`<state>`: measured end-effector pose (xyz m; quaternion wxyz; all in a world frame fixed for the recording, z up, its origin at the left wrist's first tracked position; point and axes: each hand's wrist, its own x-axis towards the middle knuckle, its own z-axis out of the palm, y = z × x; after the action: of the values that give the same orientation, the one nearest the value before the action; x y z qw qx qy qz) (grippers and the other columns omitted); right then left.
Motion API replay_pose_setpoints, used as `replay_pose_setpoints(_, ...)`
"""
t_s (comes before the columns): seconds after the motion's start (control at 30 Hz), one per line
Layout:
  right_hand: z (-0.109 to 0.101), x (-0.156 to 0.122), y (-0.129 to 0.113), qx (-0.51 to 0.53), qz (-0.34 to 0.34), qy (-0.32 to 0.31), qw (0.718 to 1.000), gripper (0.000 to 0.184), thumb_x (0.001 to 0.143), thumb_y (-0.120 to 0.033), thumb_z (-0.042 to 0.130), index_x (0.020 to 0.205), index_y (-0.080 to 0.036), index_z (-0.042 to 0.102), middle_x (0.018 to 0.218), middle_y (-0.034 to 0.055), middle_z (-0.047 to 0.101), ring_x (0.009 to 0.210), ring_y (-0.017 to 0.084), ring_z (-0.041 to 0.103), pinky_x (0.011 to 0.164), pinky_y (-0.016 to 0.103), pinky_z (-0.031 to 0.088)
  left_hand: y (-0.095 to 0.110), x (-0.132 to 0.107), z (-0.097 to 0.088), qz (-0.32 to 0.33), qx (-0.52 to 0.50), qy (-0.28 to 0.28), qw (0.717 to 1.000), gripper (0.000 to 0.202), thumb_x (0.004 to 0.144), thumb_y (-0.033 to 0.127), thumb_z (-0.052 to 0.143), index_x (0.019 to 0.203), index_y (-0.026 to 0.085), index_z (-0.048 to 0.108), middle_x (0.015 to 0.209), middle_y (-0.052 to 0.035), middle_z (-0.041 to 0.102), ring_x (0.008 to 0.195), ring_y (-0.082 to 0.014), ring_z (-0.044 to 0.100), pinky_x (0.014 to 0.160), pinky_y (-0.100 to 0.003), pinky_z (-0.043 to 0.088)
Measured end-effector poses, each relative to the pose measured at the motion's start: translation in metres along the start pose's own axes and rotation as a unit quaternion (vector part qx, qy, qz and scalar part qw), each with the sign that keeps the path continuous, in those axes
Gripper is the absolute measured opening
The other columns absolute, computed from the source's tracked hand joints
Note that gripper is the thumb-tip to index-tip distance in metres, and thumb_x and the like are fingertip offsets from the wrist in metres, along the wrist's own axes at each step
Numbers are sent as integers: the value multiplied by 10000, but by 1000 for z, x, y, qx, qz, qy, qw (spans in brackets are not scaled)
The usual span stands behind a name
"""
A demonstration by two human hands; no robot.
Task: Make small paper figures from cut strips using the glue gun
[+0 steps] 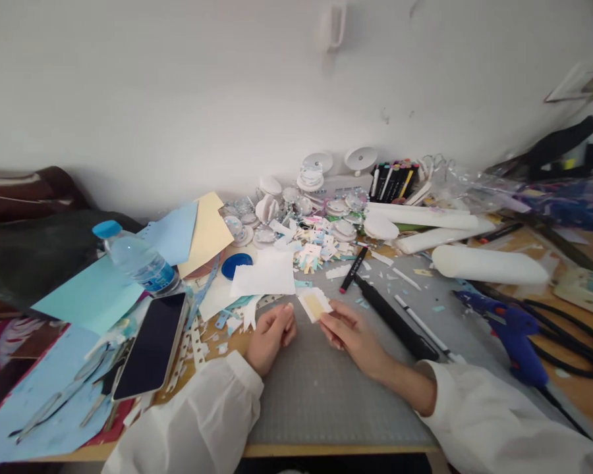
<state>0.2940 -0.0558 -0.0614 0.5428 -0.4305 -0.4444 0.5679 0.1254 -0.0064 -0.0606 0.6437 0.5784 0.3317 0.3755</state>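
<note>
My right hand (350, 332) rests on a grey cutting mat (321, 395) and pinches the near edge of a small white and tan paper piece (315, 304). My left hand (271, 332) lies on the mat just left of that piece, its fingers curled in loosely, holding nothing that I can see. Both arms wear white sleeves. A white paper sheet (264, 276) lies just beyond the hands.
A phone (152, 345) and water bottle (138, 260) sit at left on blue and yellow papers. A black marker (353, 270), black knife handle (393, 319), blue glue gun (514, 332), white foam rolls (489, 263), paper scraps (316, 247) and marker set (395, 181) crowd the right and back.
</note>
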Motion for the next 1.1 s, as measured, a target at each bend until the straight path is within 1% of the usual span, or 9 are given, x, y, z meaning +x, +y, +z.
replay_pose_setpoints(0.07,-1,0,1,-7,1,-4,1000,359,837,-523,597,740,-190,505,558,-66,438,457,66,355,424,218,236,0,0,0,16,2,3,1000,549,916,566,444,518,203,339,452,39,379,465,-104,293,527,-287,252)
replay_pose_setpoints(0.13,-2,-1,2,-13,0,-8,1000,352,849,-520,582,758,-189,505,567,-68,437,456,63,355,425,219,235,3,-1,0,41,2,3,999,593,900,612,430,487,194,354,520,8,446,527,-117,365,574,-286,307)
replay_pose_setpoints(0.23,-2,-2,1,-25,-2,-17,1000,351,852,-525,574,762,-197,489,558,-75,429,441,62,342,415,220,234,7,-3,1,76,11,-10,997,505,802,639,577,614,171,551,701,-20,528,701,-157,473,690,-292,377)
replay_pose_setpoints(0.33,-1,-3,0,-38,-10,-38,998,351,838,-525,591,752,-201,488,539,-79,419,440,66,339,414,221,248,9,-4,4,82,28,-31,996,363,732,504,735,836,172,630,816,-32,570,758,-174,512,709,-296,407)
replay_pose_setpoints(0.47,1,-3,-2,-59,-25,-62,996,351,834,-509,600,708,-200,490,539,-68,428,467,74,372,438,223,290,6,-5,5,85,53,-32,994,229,797,378,707,835,162,643,891,-62,610,837,-196,549,770,-316,435)
replay_pose_setpoints(0.7,1,-3,-7,-75,-51,-54,994,335,820,-535,595,808,-205,539,594,-61,441,497,86,384,458,232,315,6,-5,4,93,92,-21,991,204,830,344,669,910,157,676,824,-45,653,793,-189,572,765,-313,452)
replay_pose_setpoints(0.87,-2,-4,-7,-80,-62,-18,995,302,860,-470,579,738,-210,484,589,-64,426,498,79,374,463,227,300,6,-4,5,84,105,-23,991,228,832,379,658,842,151,667,797,-42,651,775,-180,571,754,-302,448)
replay_pose_setpoints(0.93,-3,-5,-6,-79,-60,-16,995,306,875,-460,564,726,-210,469,572,-69,424,484,76,365,456,226,293,7,-4,4,79,111,-16,991,249,842,401,640,812,153,650,775,-31,630,766,-171,556,746,-293,438)
replay_pose_setpoints(1.1,-3,-5,-7,-67,-50,-33,996,307,879,-464,550,736,-208,460,548,-75,442,458,69,361,443,218,285,10,-4,3,57,138,2,989,300,877,428,578,743,159,594,668,15,515,660,-129,458,635,-248,373)
